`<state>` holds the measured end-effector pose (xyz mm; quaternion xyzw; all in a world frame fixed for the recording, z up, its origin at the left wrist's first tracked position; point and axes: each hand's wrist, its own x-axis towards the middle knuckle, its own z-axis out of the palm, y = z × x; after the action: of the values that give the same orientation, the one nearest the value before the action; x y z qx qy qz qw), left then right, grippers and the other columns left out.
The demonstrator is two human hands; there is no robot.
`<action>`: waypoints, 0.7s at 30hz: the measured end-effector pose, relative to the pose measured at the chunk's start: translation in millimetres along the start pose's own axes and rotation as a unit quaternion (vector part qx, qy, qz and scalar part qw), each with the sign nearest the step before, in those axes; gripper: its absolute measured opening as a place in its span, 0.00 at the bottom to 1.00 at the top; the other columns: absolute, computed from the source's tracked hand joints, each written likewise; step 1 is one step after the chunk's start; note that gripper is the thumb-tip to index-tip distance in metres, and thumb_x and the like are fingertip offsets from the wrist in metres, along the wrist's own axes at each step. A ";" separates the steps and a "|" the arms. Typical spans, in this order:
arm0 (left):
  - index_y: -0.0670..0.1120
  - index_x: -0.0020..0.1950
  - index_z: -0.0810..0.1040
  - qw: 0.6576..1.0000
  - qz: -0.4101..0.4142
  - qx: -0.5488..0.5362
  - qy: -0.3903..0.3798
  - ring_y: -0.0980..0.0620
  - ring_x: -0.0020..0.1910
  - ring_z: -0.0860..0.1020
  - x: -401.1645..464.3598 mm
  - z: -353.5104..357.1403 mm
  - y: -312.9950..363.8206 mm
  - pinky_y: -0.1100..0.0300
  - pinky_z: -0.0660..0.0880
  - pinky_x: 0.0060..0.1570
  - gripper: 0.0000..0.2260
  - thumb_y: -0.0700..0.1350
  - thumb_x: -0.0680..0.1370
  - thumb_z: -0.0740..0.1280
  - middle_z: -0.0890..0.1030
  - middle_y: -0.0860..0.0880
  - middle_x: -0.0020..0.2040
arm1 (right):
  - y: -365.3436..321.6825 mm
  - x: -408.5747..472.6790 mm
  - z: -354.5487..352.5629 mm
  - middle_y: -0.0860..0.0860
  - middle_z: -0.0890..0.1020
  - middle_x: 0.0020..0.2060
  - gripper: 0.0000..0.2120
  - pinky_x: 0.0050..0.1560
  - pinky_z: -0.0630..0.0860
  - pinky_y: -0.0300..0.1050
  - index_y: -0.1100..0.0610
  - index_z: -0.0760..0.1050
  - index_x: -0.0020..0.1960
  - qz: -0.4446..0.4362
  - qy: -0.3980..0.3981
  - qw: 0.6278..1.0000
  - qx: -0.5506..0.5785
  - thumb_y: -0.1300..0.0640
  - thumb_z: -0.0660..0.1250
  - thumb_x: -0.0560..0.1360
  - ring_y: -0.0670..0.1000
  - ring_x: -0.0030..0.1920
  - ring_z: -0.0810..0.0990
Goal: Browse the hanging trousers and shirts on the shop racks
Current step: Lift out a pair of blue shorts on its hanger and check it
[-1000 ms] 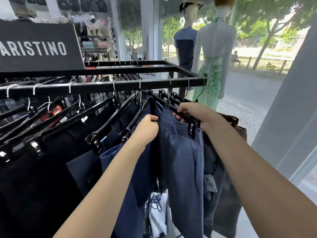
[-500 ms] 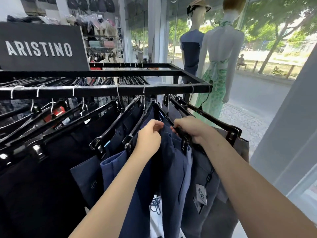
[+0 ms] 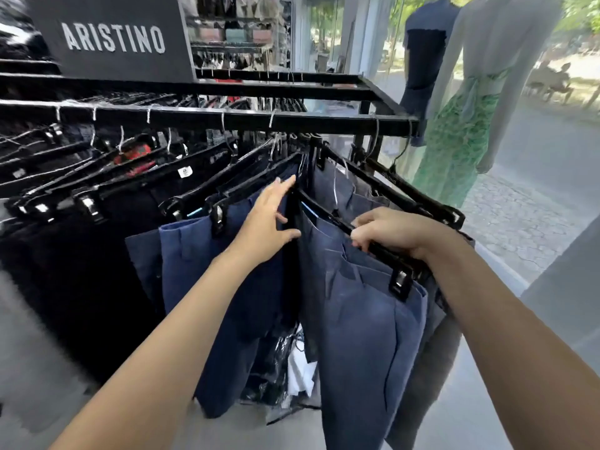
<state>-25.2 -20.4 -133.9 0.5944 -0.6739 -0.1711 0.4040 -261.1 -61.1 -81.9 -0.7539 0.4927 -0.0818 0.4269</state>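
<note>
The right hand (image 3: 394, 232) grips a clip hanger (image 3: 373, 246), pulling blue trousers (image 3: 367, 319) rightward; the spread left hand (image 3: 269, 222) parts the navy trousers (image 3: 207, 271) for viewing.

Your left hand (image 3: 266, 222) reaches forward, fingers straight and spread; your right hand (image 3: 396, 230) curls tightly closed, both forearms extended from near.

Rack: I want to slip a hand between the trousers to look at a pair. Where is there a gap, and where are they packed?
One gap shows, between the blue trousers behind the left hand and the pair whose hanger the right hand grips. Black trousers at left hang crowded. The hangers under the rail bunch tightly.
</note>
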 end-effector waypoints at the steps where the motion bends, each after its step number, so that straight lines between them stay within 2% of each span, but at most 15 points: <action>1: 0.62 0.76 0.56 0.999 0.007 0.039 0.004 0.53 0.44 0.76 -2.1 1.0 3.5 0.62 0.75 0.55 0.45 0.40 0.69 0.78 0.55 0.55 0.78 | 4.1 -3.1 -4.7 0.56 0.74 0.37 0.15 0.44 0.63 0.52 0.59 0.76 0.37 -0.016 -0.025 1.000 -0.002 0.51 0.68 0.55 0.55 0.40 0.69; 2: 0.62 0.77 0.55 0.997 0.005 0.072 0.009 0.51 0.44 0.76 -5.1 2.4 7.6 0.62 0.75 0.54 0.46 0.42 0.68 0.78 0.54 0.55 0.78 | 7.6 -6.0 -10.0 0.56 0.74 0.36 0.16 0.43 0.63 0.51 0.61 0.76 0.39 -0.037 -0.050 0.998 -0.006 0.52 0.68 0.54 0.54 0.39 0.70; 4: 0.60 0.77 0.56 0.993 0.003 0.119 0.025 0.47 0.56 0.74 -13.4 6.9 16.1 0.60 0.73 0.58 0.44 0.45 0.68 0.78 0.56 0.55 0.77 | 14.9 -11.3 -20.7 0.53 0.75 0.35 0.17 0.40 0.66 0.47 0.63 0.76 0.40 -0.079 -0.093 0.992 -0.018 0.55 0.68 0.54 0.51 0.37 0.71; 6: 0.59 0.77 0.56 0.989 -0.003 0.143 0.045 0.50 0.66 0.69 -24.5 12.7 25.2 0.56 0.70 0.64 0.44 0.49 0.68 0.78 0.61 0.55 0.75 | 19.4 -16.4 -29.5 0.50 0.79 0.35 0.13 0.41 0.70 0.43 0.60 0.79 0.42 -0.113 -0.136 0.984 -0.029 0.59 0.66 0.58 0.48 0.38 0.74; 7: 0.60 0.77 0.55 0.987 -0.017 0.153 0.053 0.53 0.67 0.68 -31.7 15.8 30.2 0.55 0.69 0.65 0.44 0.50 0.69 0.77 0.63 0.56 0.73 | 20.7 -19.5 -32.9 0.49 0.80 0.36 0.14 0.43 0.71 0.41 0.59 0.81 0.45 -0.128 -0.161 0.978 -0.036 0.61 0.65 0.60 0.48 0.39 0.76; 9: 0.61 0.76 0.57 0.977 -0.044 0.195 0.077 0.54 0.63 0.69 -48.6 21.1 39.0 0.55 0.70 0.61 0.39 0.54 0.70 0.75 0.70 0.56 0.67 | 23.4 -24.5 -38.1 0.49 0.82 0.39 0.19 0.46 0.74 0.40 0.60 0.82 0.51 -0.151 -0.207 0.965 -0.055 0.62 0.64 0.62 0.47 0.41 0.78; 10: 0.60 0.74 0.63 0.967 -0.044 0.231 0.097 0.53 0.58 0.70 -58.5 23.3 42.2 0.55 0.72 0.59 0.34 0.55 0.72 0.73 0.75 0.55 0.63 | 25.0 -26.8 -39.5 0.49 0.83 0.40 0.20 0.46 0.75 0.38 0.60 0.82 0.53 -0.161 -0.227 0.958 -0.065 0.62 0.64 0.62 0.47 0.41 0.79; 12: 0.55 0.63 0.78 0.937 -0.017 0.318 0.143 0.54 0.46 0.67 -78.3 24.7 47.1 0.56 0.73 0.50 0.20 0.58 0.73 0.70 0.81 0.55 0.52 | 26.3 -30.8 -41.6 0.50 0.83 0.41 0.21 0.46 0.75 0.36 0.60 0.82 0.54 -0.183 -0.255 0.945 -0.086 0.63 0.64 0.62 0.47 0.42 0.80; 13: 0.52 0.56 0.82 0.922 -0.010 0.355 0.156 0.54 0.43 0.64 -87.5 24.2 48.1 0.57 0.72 0.46 0.17 0.59 0.73 0.69 0.81 0.55 0.47 | 25.9 -31.5 -42.1 0.50 0.84 0.42 0.21 0.47 0.75 0.35 0.59 0.82 0.54 -0.193 -0.262 0.941 -0.096 0.63 0.64 0.62 0.46 0.43 0.80; 15: 0.49 0.47 0.83 0.894 -0.018 0.413 0.175 0.53 0.40 0.64 -104.7 21.8 51.1 0.59 0.69 0.41 0.18 0.62 0.73 0.66 0.80 0.54 0.40 | 22.0 -32.4 -41.2 0.50 0.84 0.43 0.20 0.49 0.73 0.36 0.54 0.84 0.53 -0.213 -0.260 0.934 -0.125 0.61 0.65 0.63 0.45 0.43 0.80; 17: 0.49 0.42 0.85 0.850 -0.029 0.487 0.201 0.51 0.38 0.66 -119.4 17.5 56.2 0.57 0.70 0.39 0.22 0.65 0.72 0.62 0.80 0.53 0.36 | 15.2 -32.8 -37.4 0.50 0.81 0.39 0.15 0.46 0.70 0.38 0.46 0.84 0.48 -0.245 -0.244 0.920 -0.183 0.58 0.66 0.64 0.44 0.39 0.76; 19: 0.49 0.38 0.85 0.818 -0.022 0.527 0.229 0.49 0.38 0.68 -132.2 13.1 63.9 0.54 0.70 0.38 0.22 0.65 0.71 0.63 0.79 0.53 0.36 | 7.5 -31.7 -31.5 0.49 0.75 0.35 0.13 0.42 0.67 0.42 0.42 0.83 0.43 -0.275 -0.234 0.902 -0.238 0.59 0.68 0.68 0.45 0.35 0.71; 21: 0.48 0.35 0.85 0.808 -0.018 0.537 0.241 0.46 0.41 0.72 -144.3 8.2 73.7 0.52 0.67 0.40 0.20 0.64 0.69 0.66 0.79 0.53 0.39 | 1.1 -29.0 -24.2 0.49 0.75 0.34 0.14 0.41 0.67 0.45 0.41 0.83 0.44 -0.301 -0.223 0.891 -0.257 0.60 0.68 0.68 0.47 0.35 0.71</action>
<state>-84.9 130.4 -135.8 0.7510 -0.5280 0.3599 0.1663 -289.5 -51.3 -59.1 -0.9479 0.1376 0.0930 0.2719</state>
